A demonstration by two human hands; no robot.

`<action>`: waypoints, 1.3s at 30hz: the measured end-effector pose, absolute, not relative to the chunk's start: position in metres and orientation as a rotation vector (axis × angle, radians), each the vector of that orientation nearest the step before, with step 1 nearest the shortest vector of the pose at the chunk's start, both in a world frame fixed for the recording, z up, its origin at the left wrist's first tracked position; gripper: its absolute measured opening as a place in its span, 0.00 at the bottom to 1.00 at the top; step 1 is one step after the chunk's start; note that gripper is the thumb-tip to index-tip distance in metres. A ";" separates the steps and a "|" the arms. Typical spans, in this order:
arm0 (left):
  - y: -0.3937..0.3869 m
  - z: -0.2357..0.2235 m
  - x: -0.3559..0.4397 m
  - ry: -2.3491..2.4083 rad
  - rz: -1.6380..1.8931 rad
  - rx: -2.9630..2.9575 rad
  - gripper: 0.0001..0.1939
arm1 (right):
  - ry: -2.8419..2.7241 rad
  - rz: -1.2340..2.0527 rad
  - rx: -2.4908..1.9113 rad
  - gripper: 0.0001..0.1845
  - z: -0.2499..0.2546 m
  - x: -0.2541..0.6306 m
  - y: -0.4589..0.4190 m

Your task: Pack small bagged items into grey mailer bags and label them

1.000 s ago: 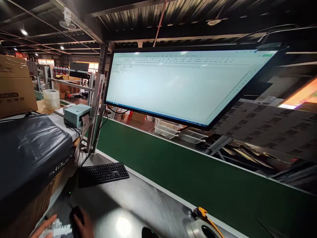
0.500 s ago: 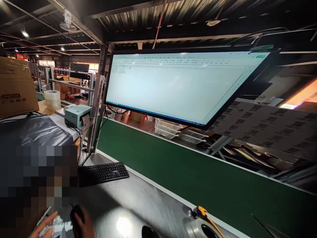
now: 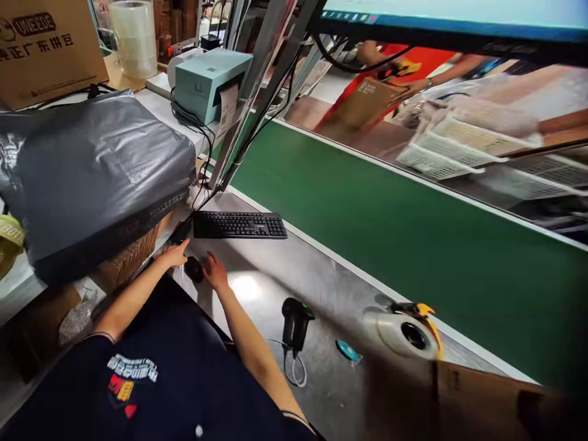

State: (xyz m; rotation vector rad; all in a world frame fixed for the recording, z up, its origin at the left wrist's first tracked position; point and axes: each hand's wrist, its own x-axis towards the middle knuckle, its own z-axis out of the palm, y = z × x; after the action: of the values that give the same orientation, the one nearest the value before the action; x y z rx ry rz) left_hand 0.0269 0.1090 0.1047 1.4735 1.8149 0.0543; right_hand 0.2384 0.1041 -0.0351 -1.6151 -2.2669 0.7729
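My left hand (image 3: 177, 253) lies at the left end of the steel bench with its index finger stretched out, just below the keyboard (image 3: 241, 225). It seems to hold nothing; its other fingers are hard to make out. My right hand (image 3: 215, 272) rests just right of the black computer mouse (image 3: 193, 269), fingers apart and not wrapped round it. Whether a fingertip touches the mouse I cannot tell. Farther right, a black handheld barcode scanner (image 3: 295, 324) stands on the bench with its cable looped below.
A grey plastic-wrapped parcel (image 3: 96, 177) sits at left, near a label printer (image 3: 209, 82). A green conveyor belt (image 3: 367, 196) runs behind the bench. A tape roll (image 3: 399, 334), a teal round item (image 3: 348, 351) and a cardboard box (image 3: 487, 398) are at right. People's arms show beyond the belt.
The view has tilted down, bringing the bench, both arms and the scanner into sight. My right hand has come off the mouse to its right side. The left hand's index finger now points toward the keyboard.
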 end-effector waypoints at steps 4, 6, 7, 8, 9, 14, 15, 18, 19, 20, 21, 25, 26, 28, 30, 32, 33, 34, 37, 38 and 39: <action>0.155 0.077 0.045 1.779 -0.166 1.559 0.38 | -2.378 0.695 -1.634 0.14 -0.024 0.253 0.127; 0.173 0.068 0.055 1.783 -0.222 1.580 0.37 | -2.396 0.662 -1.637 0.15 -0.022 0.258 0.137; 0.180 0.063 0.059 1.788 -0.245 1.585 0.36 | -2.404 0.646 -1.641 0.16 -0.022 0.259 0.142; 0.186 0.059 0.062 1.794 -0.264 1.589 0.36 | -2.412 0.631 -1.645 0.16 -0.021 0.261 0.146; 0.191 0.056 0.064 1.801 -0.279 1.594 0.37 | -2.419 0.619 -1.649 0.17 -0.021 0.263 0.151; 0.200 0.044 0.069 1.839 -0.318 1.604 0.37 | -2.424 0.598 -1.668 0.17 -0.022 0.269 0.178; 0.201 0.043 0.069 1.846 -0.322 1.603 0.37 | -2.420 0.599 -1.666 0.17 -0.023 0.268 0.184; 0.202 0.040 0.071 1.866 -0.336 1.598 0.37 | -2.426 0.616 -1.590 0.15 -0.027 0.261 0.205; 0.202 0.040 0.071 1.870 -0.343 1.595 0.36 | -2.433 0.629 -1.549 0.15 -0.029 0.257 0.212; 0.203 0.040 0.072 1.873 -0.351 1.592 0.36 | -2.440 0.644 -1.509 0.15 -0.031 0.252 0.218; 0.204 0.040 0.072 1.873 -0.361 1.588 0.36 | -2.448 0.659 -1.477 0.15 -0.033 0.246 0.224; 0.206 0.042 0.071 1.858 -0.403 1.577 0.35 | -2.439 0.666 -1.454 0.16 -0.041 0.228 0.240; 0.207 0.043 0.071 1.854 -0.411 1.577 0.35 | -2.428 0.657 -1.460 0.16 -0.042 0.225 0.241; 0.207 0.045 0.071 1.847 -0.428 1.582 0.36 | -2.403 0.644 -1.453 0.14 -0.044 0.221 0.240; 0.207 0.046 0.071 1.844 -0.445 1.590 0.36 | -2.379 0.631 -1.433 0.13 -0.045 0.219 0.237; 0.208 0.047 0.072 1.847 -0.462 1.597 0.37 | -2.342 0.604 -1.440 0.13 -0.045 0.222 0.236; 0.208 0.047 0.073 1.849 -0.469 1.602 0.37 | -2.314 0.584 -1.465 0.14 -0.046 0.226 0.237; 0.209 0.047 0.073 1.851 -0.476 1.606 0.37 | -2.278 0.562 -1.503 0.15 -0.046 0.233 0.238; 0.211 0.048 0.075 1.855 -0.497 1.611 0.37 | -2.121 0.502 -1.686 0.17 -0.048 0.269 0.247; 0.211 0.048 0.076 1.855 -0.503 1.611 0.38 | -2.059 0.483 -1.759 0.18 -0.049 0.285 0.251; 0.211 0.049 0.076 1.854 -0.509 1.611 0.38 | -2.000 0.466 -1.825 0.18 -0.050 0.301 0.254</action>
State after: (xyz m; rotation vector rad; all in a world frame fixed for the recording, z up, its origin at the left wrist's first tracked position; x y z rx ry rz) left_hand 0.0763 0.2112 0.0493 1.6114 1.8542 -0.5090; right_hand 0.3014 0.2540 -0.0499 -1.8251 -2.0004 0.4661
